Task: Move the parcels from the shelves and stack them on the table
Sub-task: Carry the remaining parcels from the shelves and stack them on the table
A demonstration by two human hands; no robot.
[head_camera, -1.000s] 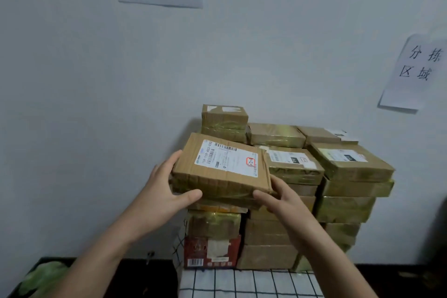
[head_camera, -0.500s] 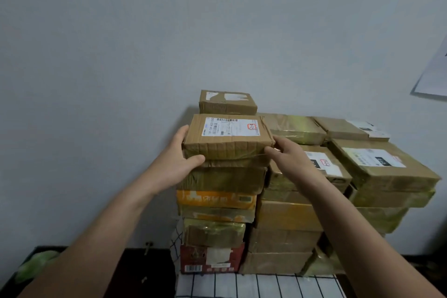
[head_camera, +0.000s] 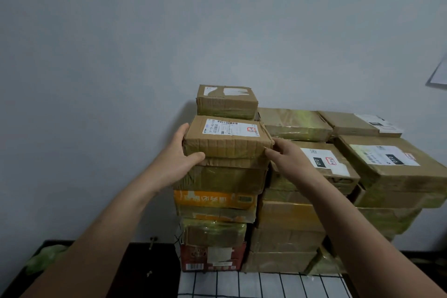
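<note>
The labelled parcel (head_camera: 227,139) is set flat atop the left column (head_camera: 217,179) of the stack, directly before a smaller box (head_camera: 226,101). Its left end is gripped by the left hand (head_camera: 177,161), thumb on the front face. Its right front corner is pinched by the right hand (head_camera: 289,161), fingers pressed together. Lower parcels (head_camera: 338,169) are packed against its right. It is no longer held tilted, as it was a second earlier.

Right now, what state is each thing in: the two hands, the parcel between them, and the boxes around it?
labelled parcel, flat on the front left stack, label up, gripped at both ends.
left hand, grips the parcel's left end.
right hand, holds its right end.
small parcel, lying behind, label partly torn.
orange box, pinned under other parcels in that stack.
red box, at the bottom of that stack.
</note>
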